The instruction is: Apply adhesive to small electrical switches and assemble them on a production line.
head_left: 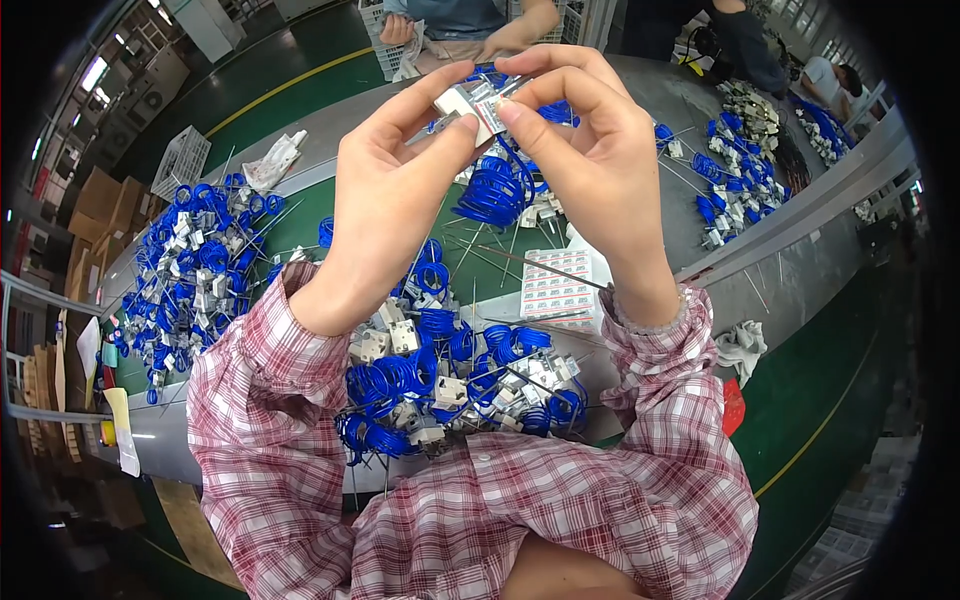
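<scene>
Pinching one small white part (468,101) at upper centre, both hands' fingers close narrowly: left hand (385,190), right hand (590,170); a white crate (182,158) sits upper left, contents unclear.

A factory assembly floor: a long grey worktable (640,85) runs across the frame, heaped with identical small white parts on coiled blue wire at centre left (195,270), bottom centre (450,385) and upper right (740,175). Another worker (455,25) sits across the table at top centre. A green floor with yellow lane lines (290,80) shows at upper left, beside a white plastic crate (180,160) and stacked cardboard boxes (100,205).
</scene>
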`<state>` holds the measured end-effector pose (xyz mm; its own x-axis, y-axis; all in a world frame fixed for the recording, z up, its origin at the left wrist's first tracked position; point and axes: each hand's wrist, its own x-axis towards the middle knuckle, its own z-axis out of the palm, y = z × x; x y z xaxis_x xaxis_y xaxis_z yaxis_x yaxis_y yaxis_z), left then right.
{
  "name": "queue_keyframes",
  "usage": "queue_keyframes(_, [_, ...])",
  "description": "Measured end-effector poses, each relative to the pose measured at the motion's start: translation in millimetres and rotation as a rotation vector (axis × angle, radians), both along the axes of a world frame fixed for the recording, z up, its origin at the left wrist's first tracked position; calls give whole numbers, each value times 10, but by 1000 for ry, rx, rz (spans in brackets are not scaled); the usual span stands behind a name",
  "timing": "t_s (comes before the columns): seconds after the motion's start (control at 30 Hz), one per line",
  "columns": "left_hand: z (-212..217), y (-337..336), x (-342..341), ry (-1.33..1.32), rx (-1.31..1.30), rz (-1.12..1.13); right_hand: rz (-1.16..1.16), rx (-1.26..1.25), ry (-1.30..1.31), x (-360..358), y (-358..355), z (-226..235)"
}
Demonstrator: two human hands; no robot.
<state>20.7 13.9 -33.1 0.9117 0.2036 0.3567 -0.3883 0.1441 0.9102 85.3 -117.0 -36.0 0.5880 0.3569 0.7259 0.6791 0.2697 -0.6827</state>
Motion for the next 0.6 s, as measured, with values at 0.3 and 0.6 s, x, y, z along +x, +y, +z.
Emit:
queue_keyframes(0.3, [12,-1,-1,1,2,-8,-1,-14,-8,13,0,0])
queue_keyframes(0.6, [1,12,1,15,27,-9,-3,-24,-19,20,-4,-3])
